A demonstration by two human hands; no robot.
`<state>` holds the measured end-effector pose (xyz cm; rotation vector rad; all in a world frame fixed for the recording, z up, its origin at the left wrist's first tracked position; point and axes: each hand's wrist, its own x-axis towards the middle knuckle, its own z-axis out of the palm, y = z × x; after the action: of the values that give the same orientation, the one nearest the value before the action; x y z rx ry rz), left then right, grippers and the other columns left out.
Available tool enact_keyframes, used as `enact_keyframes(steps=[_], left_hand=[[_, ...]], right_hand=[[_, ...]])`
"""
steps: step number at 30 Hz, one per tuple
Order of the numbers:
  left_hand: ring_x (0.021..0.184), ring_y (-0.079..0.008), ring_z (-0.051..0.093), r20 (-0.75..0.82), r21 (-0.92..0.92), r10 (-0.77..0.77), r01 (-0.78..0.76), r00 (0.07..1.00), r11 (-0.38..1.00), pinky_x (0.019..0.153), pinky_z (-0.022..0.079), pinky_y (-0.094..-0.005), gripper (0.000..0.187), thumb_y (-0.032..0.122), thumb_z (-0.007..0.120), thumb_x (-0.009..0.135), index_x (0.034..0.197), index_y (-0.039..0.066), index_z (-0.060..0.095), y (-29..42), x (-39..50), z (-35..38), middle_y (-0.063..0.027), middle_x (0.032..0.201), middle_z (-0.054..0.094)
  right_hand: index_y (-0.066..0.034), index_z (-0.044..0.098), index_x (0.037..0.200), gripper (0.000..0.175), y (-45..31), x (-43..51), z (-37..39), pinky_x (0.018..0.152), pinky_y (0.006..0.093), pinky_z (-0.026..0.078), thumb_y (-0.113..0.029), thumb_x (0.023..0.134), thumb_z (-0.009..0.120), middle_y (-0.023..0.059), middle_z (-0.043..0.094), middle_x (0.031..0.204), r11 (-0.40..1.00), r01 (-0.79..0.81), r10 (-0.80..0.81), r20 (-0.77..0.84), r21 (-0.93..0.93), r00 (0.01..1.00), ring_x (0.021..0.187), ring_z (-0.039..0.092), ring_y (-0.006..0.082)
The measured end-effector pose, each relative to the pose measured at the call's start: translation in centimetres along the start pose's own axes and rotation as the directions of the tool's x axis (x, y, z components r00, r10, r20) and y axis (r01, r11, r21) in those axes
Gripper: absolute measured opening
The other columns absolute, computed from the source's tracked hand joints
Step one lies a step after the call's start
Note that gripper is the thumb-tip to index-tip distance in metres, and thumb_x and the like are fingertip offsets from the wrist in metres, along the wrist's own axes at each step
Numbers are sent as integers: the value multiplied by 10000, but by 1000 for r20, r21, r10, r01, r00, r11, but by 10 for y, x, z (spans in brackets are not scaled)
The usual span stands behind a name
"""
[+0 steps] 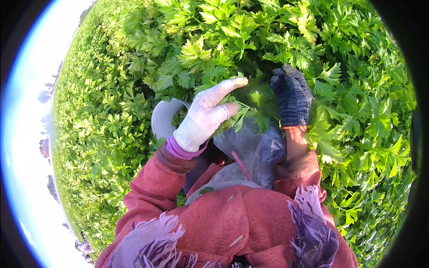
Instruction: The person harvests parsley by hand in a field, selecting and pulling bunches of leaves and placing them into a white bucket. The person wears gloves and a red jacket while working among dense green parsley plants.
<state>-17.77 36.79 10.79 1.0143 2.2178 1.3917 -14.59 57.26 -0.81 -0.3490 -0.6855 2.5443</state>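
Observation:
My left hand (209,112), in a white knit glove with the thumb tip bare, has its thumb and forefinger apart. A small bunch of cut-edged, celery-like leaves (237,121) shows around and below the thumb, apparently held in the palm; the other fingers are hidden. My right hand (291,95), in a dark grey knit glove with an orange cuff edge, reaches into the leafy plants (295,50) with its fingers curled. Its fingertips are turned away, so whether they grip a stem is not visible. Between the hands, blurred leaves (263,104) hang above clear plastic sheeting (256,144).
A white, round-rimmed plastic object (162,119) stands among the foliage by my left wrist. A pink strip (241,164) lies over the sheeting at my lap. Dense green crop (100,117) surrounds me. At the far lower left edge, a small figure (84,247) appears, probably a person.

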Motion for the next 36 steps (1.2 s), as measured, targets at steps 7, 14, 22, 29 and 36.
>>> enact_keyframes(steps=[7, 14, 22, 29, 36], left_hand=[[704, -129, 567, -527, 429, 39, 225, 849, 875, 685, 457, -252, 296, 57, 540, 883, 1170, 29, 604, -24, -73, -58, -100, 954, 666], [906, -310, 625, -343, 897, -110, 360, 933, 256, 791, 496, -353, 281, 147, 600, 844, 1120, 103, 629, -63, -96, -80, -138, 1040, 624], [842, -291, 640, -81, 712, 420, -242, 904, 659, 755, 519, -321, 253, 16, 557, 827, 1069, 43, 628, -27, 28, -54, -131, 1073, 622], [783, -320, 622, -105, 915, 66, 70, 992, 398, 689, 495, -415, 136, 225, 591, 843, 903, 109, 628, -59, 54, -73, -118, 828, 627], [834, -314, 653, -225, 967, -272, 248, 935, 52, 708, 521, -418, 163, 242, 580, 840, 841, 110, 675, -76, 57, -62, -113, 868, 637]], right_hand=[[2, 615, 1072, 197, -7, -7, 18, 750, 321, 543, -40, 880, 594, 154, 673, 964, 992, -17, 4, -99, -127, 995, 815, 640, 221], [1, 622, 1125, 292, 19, -31, 64, 801, 293, 516, 11, 851, 521, 109, 678, 1016, 819, 88, 61, 239, -567, 969, 865, 638, 183], [-90, 658, 1099, 369, 88, -37, 72, 903, 401, 479, -30, 751, 553, 172, 646, 1076, 169, 491, 258, 519, -854, 815, 1000, 610, 345], [-199, 678, 1090, 374, 102, -50, 62, 860, 422, 498, -69, 757, 569, 112, 654, 1071, 54, 522, 491, 478, -851, 728, 977, 634, 307], [-141, 681, 1034, 327, 109, -56, 61, 818, 428, 505, -80, 739, 554, 135, 662, 988, 25, 560, 494, 497, -828, 713, 911, 635, 323]])
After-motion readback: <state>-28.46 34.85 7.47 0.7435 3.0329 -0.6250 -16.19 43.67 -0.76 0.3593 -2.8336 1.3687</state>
